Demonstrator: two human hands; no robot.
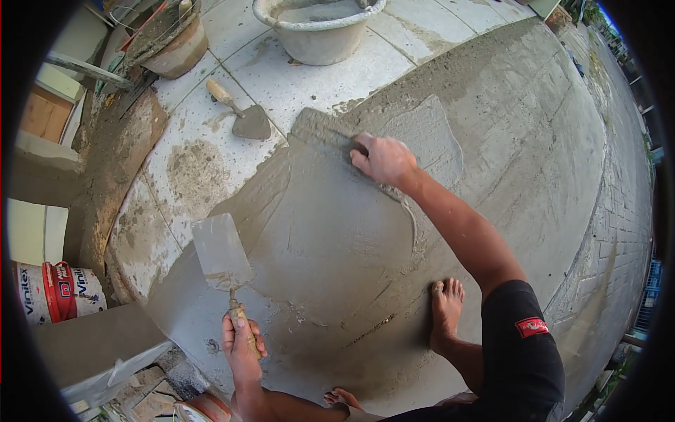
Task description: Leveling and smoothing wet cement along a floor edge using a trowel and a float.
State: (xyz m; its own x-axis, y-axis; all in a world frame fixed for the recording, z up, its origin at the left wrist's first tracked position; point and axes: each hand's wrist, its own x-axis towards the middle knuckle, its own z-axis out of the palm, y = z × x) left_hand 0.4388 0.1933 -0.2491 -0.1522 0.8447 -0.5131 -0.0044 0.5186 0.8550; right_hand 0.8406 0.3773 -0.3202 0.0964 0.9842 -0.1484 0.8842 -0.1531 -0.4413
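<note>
My left hand (242, 343) is closed around the wooden handle of a trowel (223, 252). Its broad, squarish blade points away from me over the pale tile and wet cement edge. Out ahead, my right hand (388, 160) grips a long, cement-coated hand float (320, 128), whose own handle is hidden under the fingers. The float lies across the wet grey cement (337, 211), at the border with the tiles, and a curved ridge of cement trails from its near end. A second, smaller trowel (251, 121) with a wooden handle rests on the tiles left of the float.
A cement-crusted basin (320, 41) stands on the tiles at the far side, with a bucket (176, 49) to its left. White and red paint pails (60, 292) sit at the left. My bare foot (446, 306) is on the cement, and brick paving (619, 232) runs along the right.
</note>
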